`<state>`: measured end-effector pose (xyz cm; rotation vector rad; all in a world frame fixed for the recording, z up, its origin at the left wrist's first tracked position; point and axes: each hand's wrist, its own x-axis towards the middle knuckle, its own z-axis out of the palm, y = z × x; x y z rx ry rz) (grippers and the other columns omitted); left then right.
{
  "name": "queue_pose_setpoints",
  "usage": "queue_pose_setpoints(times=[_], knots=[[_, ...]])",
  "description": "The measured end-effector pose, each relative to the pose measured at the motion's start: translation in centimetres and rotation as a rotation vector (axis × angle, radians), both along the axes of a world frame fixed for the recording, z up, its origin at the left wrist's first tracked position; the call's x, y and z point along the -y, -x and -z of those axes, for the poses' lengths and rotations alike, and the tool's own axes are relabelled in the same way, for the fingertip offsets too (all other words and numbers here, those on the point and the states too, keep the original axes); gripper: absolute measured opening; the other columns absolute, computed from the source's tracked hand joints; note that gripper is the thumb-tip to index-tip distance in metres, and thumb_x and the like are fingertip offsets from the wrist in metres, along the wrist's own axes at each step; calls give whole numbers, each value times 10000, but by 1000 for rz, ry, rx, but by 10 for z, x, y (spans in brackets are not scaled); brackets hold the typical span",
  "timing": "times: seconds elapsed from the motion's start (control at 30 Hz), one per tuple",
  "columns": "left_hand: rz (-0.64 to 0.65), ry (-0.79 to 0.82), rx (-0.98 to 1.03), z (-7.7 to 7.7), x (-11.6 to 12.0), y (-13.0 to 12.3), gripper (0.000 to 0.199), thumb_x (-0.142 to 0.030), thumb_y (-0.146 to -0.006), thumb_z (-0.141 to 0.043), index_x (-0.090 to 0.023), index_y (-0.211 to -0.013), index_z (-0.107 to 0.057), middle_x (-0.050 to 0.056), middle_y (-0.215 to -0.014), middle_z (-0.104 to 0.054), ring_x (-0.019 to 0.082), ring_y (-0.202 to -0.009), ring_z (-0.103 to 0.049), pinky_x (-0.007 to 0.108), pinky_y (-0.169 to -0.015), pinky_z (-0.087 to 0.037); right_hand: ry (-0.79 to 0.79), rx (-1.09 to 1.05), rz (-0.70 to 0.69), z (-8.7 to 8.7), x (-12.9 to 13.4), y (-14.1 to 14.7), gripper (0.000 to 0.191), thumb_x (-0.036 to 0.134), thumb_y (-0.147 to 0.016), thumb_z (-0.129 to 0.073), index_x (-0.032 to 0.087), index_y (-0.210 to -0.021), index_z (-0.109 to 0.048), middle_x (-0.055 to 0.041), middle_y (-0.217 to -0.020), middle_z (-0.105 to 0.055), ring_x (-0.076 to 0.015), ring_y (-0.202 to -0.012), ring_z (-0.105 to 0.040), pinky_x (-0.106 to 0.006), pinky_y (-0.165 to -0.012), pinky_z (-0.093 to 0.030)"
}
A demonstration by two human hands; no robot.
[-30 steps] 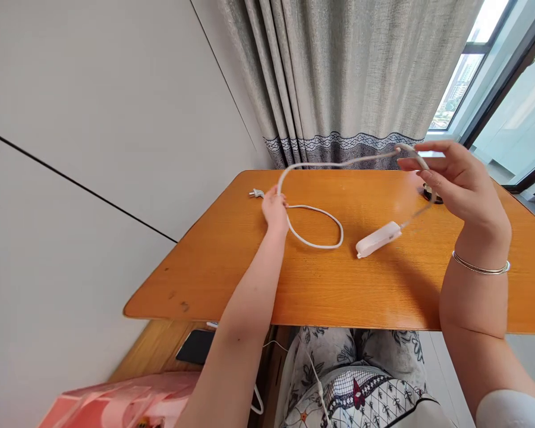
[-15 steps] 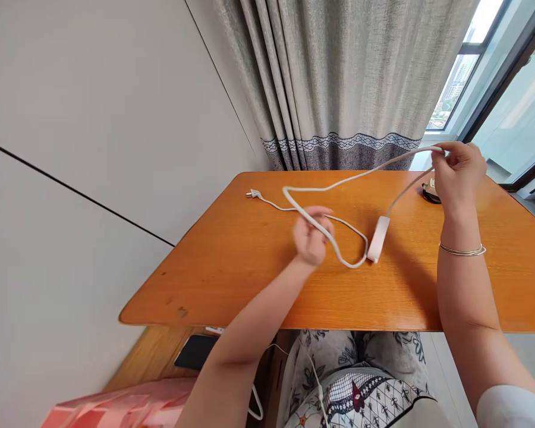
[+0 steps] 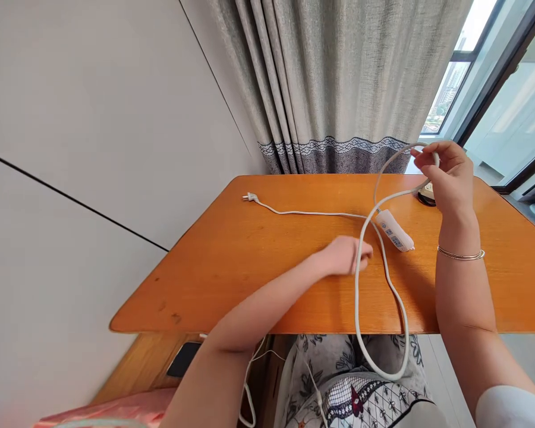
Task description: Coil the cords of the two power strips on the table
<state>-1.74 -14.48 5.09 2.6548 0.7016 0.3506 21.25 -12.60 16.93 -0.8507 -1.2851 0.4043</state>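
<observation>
White cord (image 3: 357, 297) is looping from the right hand (image 3: 450, 178), which is grasping it; the bent-fingered left hand (image 3: 345, 254) is overlapping it, grip unclear. Over the table (image 3: 232, 255), the power strip (image 3: 395, 230) is showing illegible markings.

White cord (image 3: 357, 291); orange-brown table (image 3: 249, 255); wavy-patterned curtain hem (image 3: 330, 152); half-hidden block (image 3: 427, 191) perhaps cream.

"What's the table (image 3: 249, 255) like?"
"Orange-brown wood, with dark scuffs (image 3: 176, 318) near its rounded front left corner."
"And on it?"
"A plug (image 3: 251, 197) toward the far left, its cord (image 3: 312, 213) running right across the top. At the far right, a black-and-cream thing (image 3: 427, 195), partly hidden."
"The strip (image 3: 395, 230)?"
"Over the right half; whether it touches, I can't tell."
</observation>
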Motion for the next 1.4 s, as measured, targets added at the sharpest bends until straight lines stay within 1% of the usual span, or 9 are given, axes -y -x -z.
queue_pose_setpoints(times=[0.1, 0.17, 0.27, 0.37, 0.53, 0.7, 0.87, 1.03, 1.4], knots=[[-396, 102, 374, -14, -42, 2, 167, -164, -826, -572, -190, -967, -657, 74, -952, -739, 195, -797, -681, 315, -730, -516, 17, 31, -91, 0, 6, 10, 202, 319, -765, -727, 303, -958, -671, -5, -934, -703, -218, -1042, -711, -426, -955, -575], [-487, 176, 637, -21, -63, 1, 327, -224, -800, -669, -175, -1117, -610, 138, -1196, -691, 223, -975, -688, 352, -827, -535, 20, 47, -96, -1, 9, 17, 241, 428, -829, -695, 328, -1045, -662, -21, -991, -697, -229, -1063, -709, -422, -887, -597], [-184, 465, 722, -28, -78, -2, 433, -327, -766, -763, -194, -1152, -618, 147, -1304, -657, 262, -1141, -659, 404, -941, -528, 1, 54, -41, -1, 9, 24, 316, 553, -891, -609, 367, -1146, -635, -39, -1072, -674, -237, -1076, -704, -388, -773, -600], [121, 690, 635, -33, -76, -4, 322, -466, -843, -716, -174, -972, -684, 115, -1080, -730, 242, -1035, -681, 406, -954, -519, -17, 50, -27, 2, 1, 18, 380, 614, -908, -554, 397, -1214, -613, -41, -1101, -659, -233, -1051, -703, -341, -676, -573], [31, 815, 882, -47, -67, 1, 425, -575, -848, -718, -173, -760, -609, -8, -653, -577, 145, -676, -635, 296, -725, -528, 121, -181, -157, 13, -26, -10, 352, 468, -829, -691, 371, -1159, -618, -3, -1007, -669, -135, -726, -636, -256, -525, -480], [-256, 818, 1368, -89, -64, 32, 341, -436, -994, -583, -191, -758, -557, -71, -554, -339, 62, -446, -415, 193, -550, -477, 433, -509, -487, 24, -34, 13, 434, 146, -635, -779, 272, -1010, -600, 84, -780, -616, -23, -476, -375, -152, -421, -344], [-422, 852, 1698, -119, -65, 69, 343, -343, -1063, -458, -192, -769, -549, -86, -522, -309, 42, -389, -332, 138, -535, -476, 680, -491, -754, 37, -6, 88, 420, 103, -711, -733, 201, -1095, -593, 62, -724, -644, -43, -507, -488, -168, -478, -434], [-516, 931, 1942, -126, -68, 99, 422, -289, -1092, -362, -175, -725, -537, -101, -461, -304, 16, -317, -292, 110, -435, -376, 757, -484, -921, 41, 17, 114, 425, 98, -766, -711, 178, -1155, -558, 41, -746, -681, -82, -637, -637, -239, -715, -588], [-704, 779, 2102, -124, -77, 118, 452, -295, -1099, -327, -174, -718, -540, -102, -423, -287, 17, -298, -267, 114, -364, -278, 941, -159, -1122, 66, -4, 93, 419, 214, -827, -749, 184, -1189, -540, 60, -698, -625, -114, -701, -698, -286, -796, -593]])
